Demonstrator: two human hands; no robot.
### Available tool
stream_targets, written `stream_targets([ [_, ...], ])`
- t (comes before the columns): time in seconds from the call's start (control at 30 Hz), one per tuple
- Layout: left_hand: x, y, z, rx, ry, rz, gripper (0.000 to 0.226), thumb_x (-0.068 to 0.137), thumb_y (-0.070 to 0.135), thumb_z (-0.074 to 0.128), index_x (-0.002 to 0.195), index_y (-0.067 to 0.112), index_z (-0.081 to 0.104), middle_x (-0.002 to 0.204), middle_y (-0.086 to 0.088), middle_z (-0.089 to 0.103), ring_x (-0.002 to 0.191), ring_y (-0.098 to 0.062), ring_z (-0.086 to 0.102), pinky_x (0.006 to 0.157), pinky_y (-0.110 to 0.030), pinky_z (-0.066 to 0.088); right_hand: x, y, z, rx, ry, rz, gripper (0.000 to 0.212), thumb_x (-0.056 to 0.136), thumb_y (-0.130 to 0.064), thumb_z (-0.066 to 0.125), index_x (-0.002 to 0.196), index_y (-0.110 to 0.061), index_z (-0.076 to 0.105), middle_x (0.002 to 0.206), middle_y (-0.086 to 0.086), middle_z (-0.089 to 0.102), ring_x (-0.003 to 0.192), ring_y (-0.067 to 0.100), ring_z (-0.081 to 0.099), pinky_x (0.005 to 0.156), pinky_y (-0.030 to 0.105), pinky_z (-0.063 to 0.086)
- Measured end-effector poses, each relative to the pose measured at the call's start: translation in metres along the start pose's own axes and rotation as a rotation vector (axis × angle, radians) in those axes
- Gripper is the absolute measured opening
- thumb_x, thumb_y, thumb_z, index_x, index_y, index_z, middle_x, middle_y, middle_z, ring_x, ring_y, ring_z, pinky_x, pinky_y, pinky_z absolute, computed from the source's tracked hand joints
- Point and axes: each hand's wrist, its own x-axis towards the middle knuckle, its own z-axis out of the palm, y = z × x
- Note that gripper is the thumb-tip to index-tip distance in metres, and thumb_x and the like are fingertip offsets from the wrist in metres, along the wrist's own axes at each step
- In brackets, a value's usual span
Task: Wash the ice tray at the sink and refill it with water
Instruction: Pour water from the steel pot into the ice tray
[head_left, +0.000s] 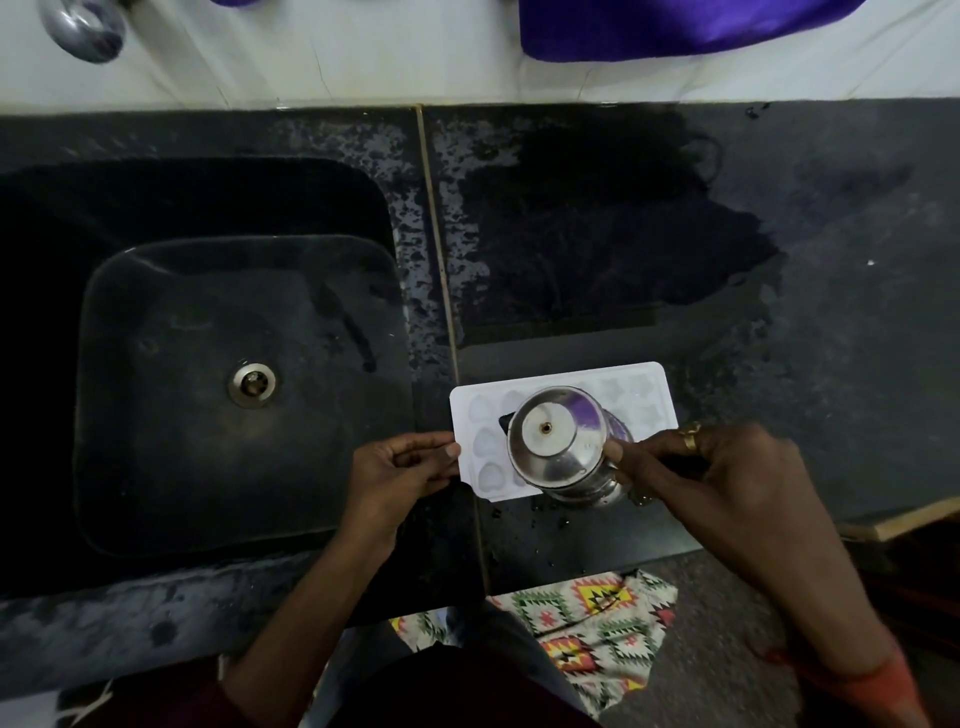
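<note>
A white ice tray (639, 392) with heart-shaped cells lies flat on the dark counter, right of the sink (234, 384). My left hand (400, 465) pinches the tray's left edge between thumb and fingers. My right hand (696, 467) grips a small steel pot (558, 441), tipped over the tray with its round base facing the camera. The pot hides the tray's middle cells, and whether water runs from it cannot be made out.
The black sink basin has a steel drain (253, 383) at its centre. A steel tap (83, 28) shows at the top left. A wet patch (597, 218) darkens the counter behind the tray. A purple cloth (675, 26) lies by the back wall. The counter's front edge is near my body.
</note>
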Motion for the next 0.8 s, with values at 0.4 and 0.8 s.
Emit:
stream_targets([
  [0.4, -0.002, 0.001, 0.001, -0.015, 0.000, -0.003, 0.010, 0.086, -0.003, 0.075, 0.094, 0.004, 0.076, 0.072, -0.003, 0.078, 0.063, -0.008, 0.073, 0.063, -0.017, 0.059, 0.011, 0.000, 0.006, -0.103, 0.028, -0.047, 0.019, 0.083, -0.039, 0.076, 0.072, -0.025, 0.082, 0.042, -0.036, 0.049, 0.049, -0.017, 0.055, 0.054, 0.001, 0.037],
  [0.8, -0.003, 0.004, 0.001, -0.016, 0.000, -0.007, 0.009, 0.086, -0.001, 0.076, 0.090, 0.007, 0.077, 0.074, -0.005, 0.079, 0.065, -0.010, 0.075, 0.064, -0.018, 0.060, 0.016, -0.003, 0.005, -0.100, 0.025, -0.022, 0.018, 0.083, -0.038, 0.077, 0.074, -0.023, 0.082, 0.039, -0.035, 0.047, 0.047, -0.018, 0.054, 0.054, 0.002, 0.039],
])
